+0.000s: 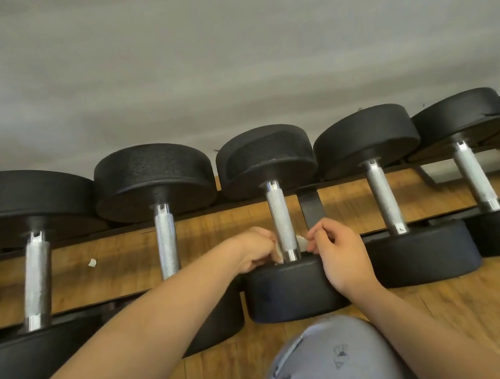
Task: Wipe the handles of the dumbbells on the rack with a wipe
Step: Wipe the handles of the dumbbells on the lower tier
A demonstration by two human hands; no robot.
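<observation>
Both my hands are down at the near end of one handle (280,217), the knurled steel bar of the third dumbbell (290,292) from the left in the row. My left hand (254,250) comes in from the left with its fingers (270,257) curled in against the bar, and a sliver of white shows under them just above the near weight. My right hand (340,253) sits on the other side, thumb and fingertips pinched together on the end of the wipe (301,242), which shows as a small pale fold just right of the bar. The wipe seems to pass behind the bar from one hand to the other, though the part behind it is hidden. My right wrist lies over the top edge of the near black weight. The other dumbbells (153,176) lie side by side on the low black rack (311,208), handles pointing towards me, far weights close to the grey wall (219,61). Under the rack is a wooden floor (462,302), and a small white scrap (92,262) lies on it between the first two handles. My knee (333,365), in patterned grey-blue cloth, sits low in the middle of the view.
</observation>
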